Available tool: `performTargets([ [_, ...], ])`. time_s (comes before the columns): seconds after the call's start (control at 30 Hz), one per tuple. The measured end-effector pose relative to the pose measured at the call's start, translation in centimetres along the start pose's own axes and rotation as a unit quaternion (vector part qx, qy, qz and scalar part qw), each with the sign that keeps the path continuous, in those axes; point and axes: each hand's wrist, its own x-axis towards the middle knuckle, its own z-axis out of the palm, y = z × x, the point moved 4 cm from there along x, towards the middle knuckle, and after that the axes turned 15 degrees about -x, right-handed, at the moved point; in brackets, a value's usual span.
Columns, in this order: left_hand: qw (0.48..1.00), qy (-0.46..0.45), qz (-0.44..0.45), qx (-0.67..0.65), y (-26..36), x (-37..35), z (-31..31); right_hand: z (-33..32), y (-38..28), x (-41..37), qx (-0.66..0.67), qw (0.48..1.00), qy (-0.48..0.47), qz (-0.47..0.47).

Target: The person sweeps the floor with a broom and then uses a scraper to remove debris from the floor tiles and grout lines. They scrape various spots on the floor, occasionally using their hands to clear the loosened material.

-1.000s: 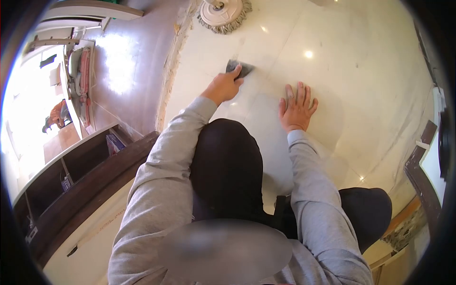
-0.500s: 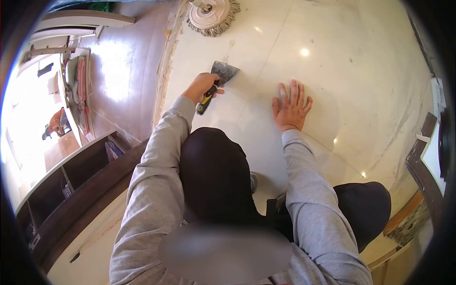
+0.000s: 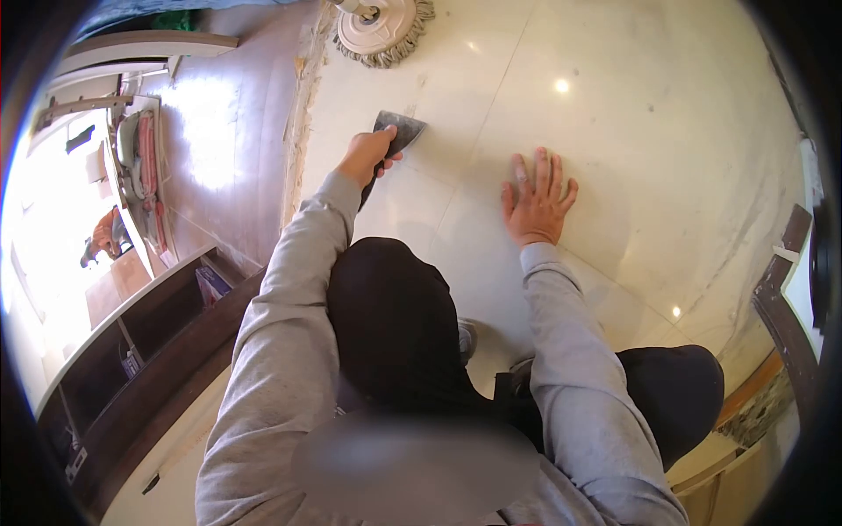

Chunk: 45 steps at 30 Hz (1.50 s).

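Observation:
My left hand (image 3: 368, 159) is closed around the handle of a scraper (image 3: 404, 131), whose wide grey blade rests at or just above the pale tiled floor (image 3: 614, 175). The dark handle runs down from my fingers toward the sleeve and is partly covered. To the right, my right hand (image 3: 537, 203) lies on the tiles with its fingers spread and nothing in it. A thin tile joint runs between the two hands.
A round mop head (image 3: 379, 31) sits on the floor beyond the scraper. Dark shelving (image 3: 167, 329) stands at the left. A rough floor edge (image 3: 303, 114) borders brownish flooring. At the far left, a person (image 3: 107, 235) is partly visible.
The scraper and my left hand have shifted slightly left and turned, so the yellow on the handle no longer shows. My right hand stays in place. The view has tilted a little.

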Motion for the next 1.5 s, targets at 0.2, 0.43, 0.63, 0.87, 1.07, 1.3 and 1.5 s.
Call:
performTargets([
  [0.2, 0.999, -0.004, -0.001, -0.043, -0.3, -0.2, 0.2, -0.1, -0.1, 0.3, 0.007, 1.000, -0.024, 0.003],
  [0.43, 0.999, -0.005, 0.034, -0.042, 0.6, 1.7, 0.5, -0.2, -0.1, 0.2, -0.006, 1.000, -0.029, -0.001],
  [0.63, 0.999, 0.031, -0.022, -0.001, -0.1, -0.3, -1.3, 0.1, 0.1, -0.4, 0.017, 0.998, -0.056, 0.010],
  [0.87, 0.999, 0.044, 0.004, -0.016, 0.7, 1.7, -1.5, 0.2, -0.1, 0.0, -0.001, 0.999, -0.048, 0.002],
  [1.07, 0.997, 0.058, 0.042, -0.005, 1.9, 2.0, -1.4, 0.0, -0.2, -0.2, -0.001, 0.999, -0.047, -0.002],
  [1.3, 0.998, 0.061, -0.001, -0.018, 0.0, 2.3, -2.1, 0.1, 0.0, -0.1, 0.004, 0.999, -0.040, 0.005],
  [1.5, 0.997, 0.065, -0.012, -0.026, -0.4, 2.5, -2.5, 0.2, 0.1, 0.1, 0.011, 1.000, -0.024, 0.002],
])
